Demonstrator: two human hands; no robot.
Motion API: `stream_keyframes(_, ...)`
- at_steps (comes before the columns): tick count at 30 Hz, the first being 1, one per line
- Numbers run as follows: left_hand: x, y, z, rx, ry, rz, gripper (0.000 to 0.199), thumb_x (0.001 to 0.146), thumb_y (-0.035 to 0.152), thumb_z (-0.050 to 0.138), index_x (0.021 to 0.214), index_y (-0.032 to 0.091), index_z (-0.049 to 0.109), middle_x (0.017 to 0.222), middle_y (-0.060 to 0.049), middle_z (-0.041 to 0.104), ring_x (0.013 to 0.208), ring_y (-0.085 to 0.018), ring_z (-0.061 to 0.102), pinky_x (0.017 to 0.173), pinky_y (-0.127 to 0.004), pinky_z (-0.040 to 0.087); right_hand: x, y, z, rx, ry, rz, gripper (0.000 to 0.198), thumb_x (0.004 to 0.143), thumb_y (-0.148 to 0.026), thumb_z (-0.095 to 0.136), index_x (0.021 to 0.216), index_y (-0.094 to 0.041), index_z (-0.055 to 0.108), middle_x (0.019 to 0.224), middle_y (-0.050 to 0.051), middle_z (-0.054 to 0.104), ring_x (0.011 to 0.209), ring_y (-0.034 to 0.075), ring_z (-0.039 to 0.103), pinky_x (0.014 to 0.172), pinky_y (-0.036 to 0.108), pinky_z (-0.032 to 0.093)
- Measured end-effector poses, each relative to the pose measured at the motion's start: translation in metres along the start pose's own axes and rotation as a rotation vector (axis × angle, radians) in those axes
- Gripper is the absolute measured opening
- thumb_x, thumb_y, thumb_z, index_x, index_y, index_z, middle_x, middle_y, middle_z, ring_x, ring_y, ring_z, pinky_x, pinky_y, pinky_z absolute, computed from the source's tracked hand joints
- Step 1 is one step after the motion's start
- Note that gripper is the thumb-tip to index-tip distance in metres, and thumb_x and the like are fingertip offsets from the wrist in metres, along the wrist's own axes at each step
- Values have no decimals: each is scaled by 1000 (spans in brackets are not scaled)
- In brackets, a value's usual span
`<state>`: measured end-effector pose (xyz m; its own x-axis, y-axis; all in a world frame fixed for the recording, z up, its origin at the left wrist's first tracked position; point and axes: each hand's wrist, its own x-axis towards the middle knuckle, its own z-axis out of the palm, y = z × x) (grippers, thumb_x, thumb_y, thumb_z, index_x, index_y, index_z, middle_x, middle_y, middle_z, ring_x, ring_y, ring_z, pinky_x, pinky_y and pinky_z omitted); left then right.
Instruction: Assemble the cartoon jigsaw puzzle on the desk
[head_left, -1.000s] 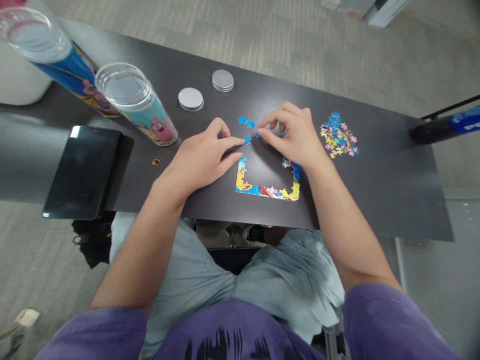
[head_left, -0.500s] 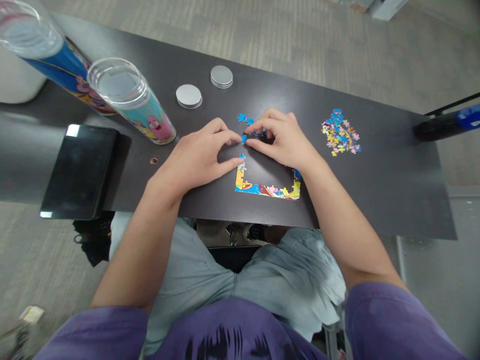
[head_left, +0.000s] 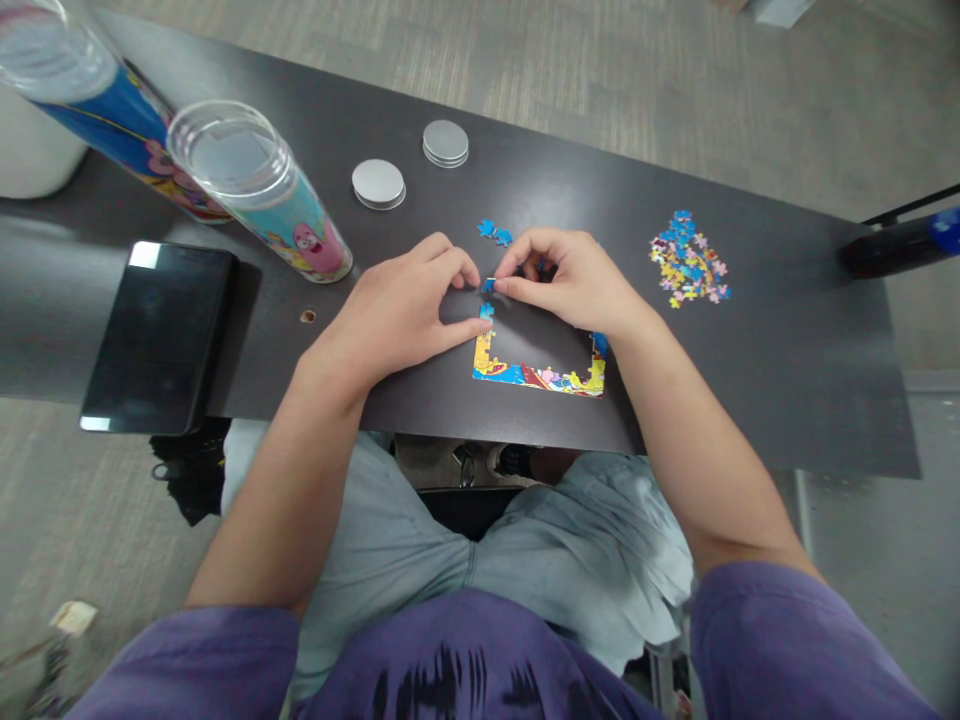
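Between thumb and forefinger, my right hand (head_left: 566, 275) pinches a small blue puzzle piece (head_left: 489, 285), tilted up off the table. My left hand (head_left: 409, 305) has its fingers apart; its thumb rests on the left edge of a partly joined puzzle border (head_left: 538, 378), and its fingertips are close to the held piece. The border is U-shaped, yellow, blue and red, and its right side is partly behind my right wrist. Some loose blue pieces (head_left: 495, 233) lie just above my right hand, and more blue shows under its curled fingers.
A pile of mixed puzzle pieces (head_left: 688, 260) lies to the right. Two clear-topped cartoon tubes (head_left: 281, 215) stand at the left near a black tablet (head_left: 160, 340). Silver round lids (head_left: 378, 183) sit toward the back edge. A dark bottle (head_left: 892, 250) is at the far right.
The blue piece has been lifted and tilted by my right hand, which has shifted slightly right and down. My left fingertips have come off it. The whole view has moved slightly.
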<state>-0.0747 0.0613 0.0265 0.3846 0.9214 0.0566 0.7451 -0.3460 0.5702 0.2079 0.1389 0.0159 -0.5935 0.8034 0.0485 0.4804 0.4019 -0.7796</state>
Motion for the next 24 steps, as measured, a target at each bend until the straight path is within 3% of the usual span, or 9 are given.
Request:
stream_keyframes(6,0,2,-1,-3,-11,-7,39,104,52,95,134,31,81,144,-9,81,127,-35,83,105,-44,64,1,-1,1,121,-30,36,40,97,-66,107,108,-34,85,87,1,79,77,27,65,70,46,56)
stream_keyframes(18,-1,3,0,9,8,-3,34,105,48,98,131,32,83,142,-8,82,125,-33,81,103,-43,63,1,-2,1,72,-72,-104,13,101,-40,90,105,-27,89,75,-4,66,73,19,58,73,42,46)
stream_keyframes(24,-1,3,-2,4,-2,-1,35,104,49,98,132,33,84,143,-8,82,125,-34,82,103,-44,64,-2,-7,-3,-41,17,-34,33,107,-63,96,108,-31,89,96,5,83,86,29,69,82,48,61)
